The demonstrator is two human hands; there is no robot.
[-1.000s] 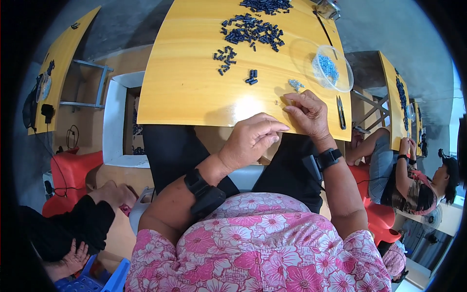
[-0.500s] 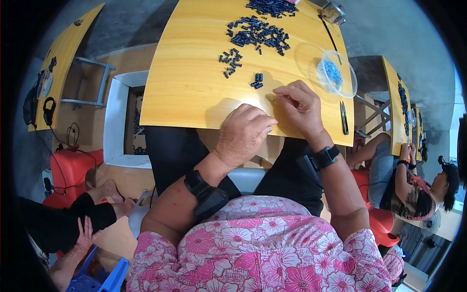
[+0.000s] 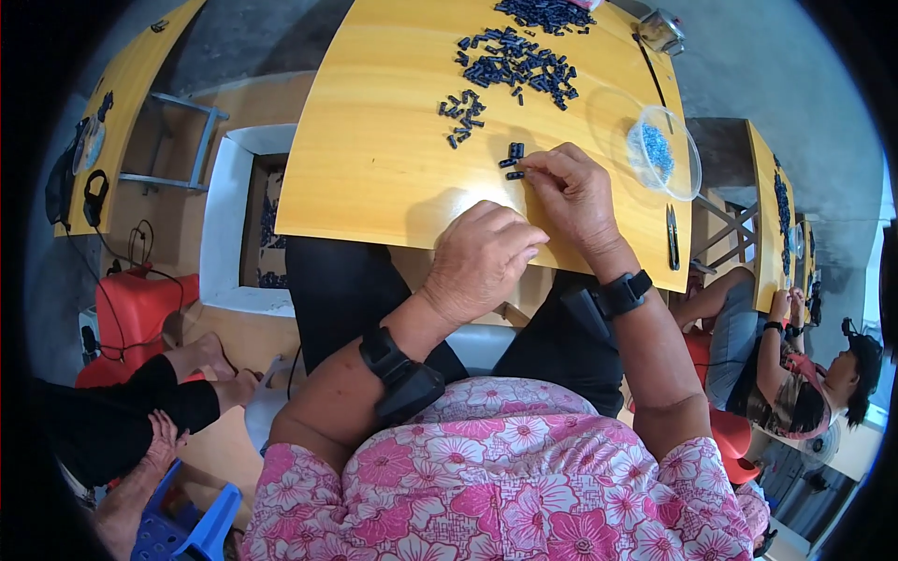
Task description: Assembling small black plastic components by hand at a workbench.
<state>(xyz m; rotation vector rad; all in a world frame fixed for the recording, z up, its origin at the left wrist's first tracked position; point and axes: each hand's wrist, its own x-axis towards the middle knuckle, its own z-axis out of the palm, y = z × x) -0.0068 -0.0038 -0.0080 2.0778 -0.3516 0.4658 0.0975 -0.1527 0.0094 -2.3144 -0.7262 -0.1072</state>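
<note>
Just beyond the right hand (image 3: 569, 192), a small cluster of black pieces (image 3: 512, 163) sits on the yellow table (image 3: 365, 178), its right side close by the fingertips. The lowest piece of the cluster (image 3: 514, 176) lies flat, its long axis running nearly left to right, one end toward the right hand's fingers; the piece above it slants slightly. The right thumb and forefinger come near each other there, but at this size I cannot tell whether they pinch anything. The left hand (image 3: 482, 257) hangs at the near table edge, fingers curled toward the thumb and pointing right; whatever may be between them is hidden. Farther off, a loose heap (image 3: 519, 67) of similar black pieces lies with axes in every direction. On the right, black snips (image 3: 673, 238) point away from the person, near a clear tub (image 3: 693, 164) of blue bits (image 3: 658, 150)
</note>
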